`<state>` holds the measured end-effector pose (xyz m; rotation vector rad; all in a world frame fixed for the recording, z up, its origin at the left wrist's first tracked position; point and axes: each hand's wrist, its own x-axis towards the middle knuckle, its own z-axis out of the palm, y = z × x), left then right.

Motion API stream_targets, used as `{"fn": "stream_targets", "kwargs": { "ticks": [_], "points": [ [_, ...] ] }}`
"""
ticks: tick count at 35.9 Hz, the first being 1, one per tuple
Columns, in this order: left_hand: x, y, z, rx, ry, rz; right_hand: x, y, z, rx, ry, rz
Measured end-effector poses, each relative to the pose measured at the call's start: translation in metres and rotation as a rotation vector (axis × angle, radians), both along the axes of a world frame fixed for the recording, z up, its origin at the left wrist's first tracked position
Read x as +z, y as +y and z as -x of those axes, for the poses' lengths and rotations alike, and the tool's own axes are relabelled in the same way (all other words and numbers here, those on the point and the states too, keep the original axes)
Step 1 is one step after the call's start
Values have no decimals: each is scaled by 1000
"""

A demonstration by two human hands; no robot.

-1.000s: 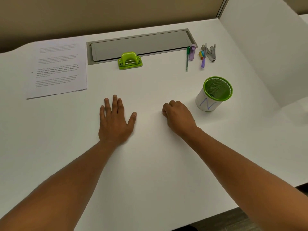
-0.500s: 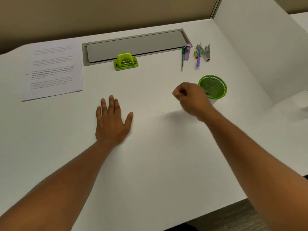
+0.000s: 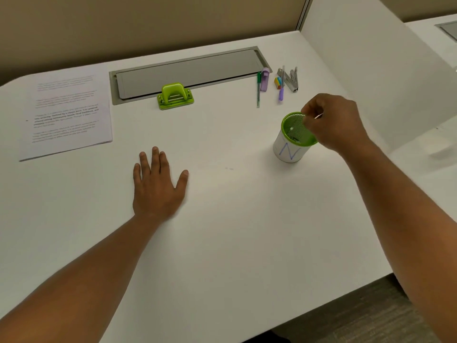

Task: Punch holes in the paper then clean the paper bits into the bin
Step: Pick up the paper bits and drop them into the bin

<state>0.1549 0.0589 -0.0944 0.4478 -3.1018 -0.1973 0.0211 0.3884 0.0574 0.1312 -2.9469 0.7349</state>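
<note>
The green mesh bin (image 3: 284, 147), wrapped in white paper marked with a blue N, stands at the right of the white desk (image 3: 235, 231). My right hand (image 3: 333, 122) hovers over its rim with the fingertips pinched together; a pale sliver shows between them. One white paper bit (image 3: 292, 128) is visible inside the bin. My left hand (image 3: 158, 184) lies flat on the desk, fingers spread, holding nothing. The printed paper stack (image 3: 66, 115) sits at the far left. The green hole punch (image 3: 175, 96) stands at the back centre. Two tiny specks (image 3: 229, 168) lie on the desk between my hands.
A grey cable tray lid (image 3: 188, 70) is set into the desk behind the punch. A green pen (image 3: 258, 91), a purple pen (image 3: 281, 92), a purple stapler-like item (image 3: 265, 79), a coloured eraser (image 3: 278, 82) and metal clips (image 3: 291, 79) lie at the back right. A white divider (image 3: 371, 58) walls the right side.
My right hand lifted from the desk centre and travelled right and back until it was over the bin. My left hand stayed flat in place.
</note>
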Motion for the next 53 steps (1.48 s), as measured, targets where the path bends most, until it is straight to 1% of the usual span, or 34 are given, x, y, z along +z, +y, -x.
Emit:
{"fn": "stream_targets", "kwargs": {
  "ticks": [3,8,10,12,17,20,22,24,29,32,37,41,44,49,53],
  "points": [
    [0,0,0,1,-2,1,-5,1,-1,-13,59,-16],
    [1,0,0,3,-12,-3,-11,-2,-3,38,98,-184],
    [1,0,0,4,-12,0,-10,-13,-8,66,152,-177],
    [1,0,-1,7,-13,-4,-14,-29,-17,148,172,-143],
    [1,0,-1,13,-18,-5,-46,-72,-38,462,-16,-83],
    [1,0,0,14,-17,-8,-66,-87,-42,567,-127,-151],
    [1,0,1,15,-20,-2,-77,-93,-42,566,-177,-180],
    [1,0,0,16,-18,4,-87,-97,-40,515,-207,-193],
    [-1,0,0,12,-10,10,-101,-110,-42,385,-155,-227],
    [0,0,0,14,-9,15,-103,-113,-45,366,-125,-244],
    [0,0,0,15,-6,18,-103,-104,-40,347,-199,-203],
    [0,1,0,13,-6,17,-98,-88,-31,379,-294,-76],
    [-1,0,0,13,-9,13,-97,-80,-28,432,-318,-22],
    [-1,0,0,15,-10,6,-99,-81,-30,539,-255,-118],
    [-1,0,0,13,-8,11,-106,-87,-35,563,-167,-168]
  ]
}}
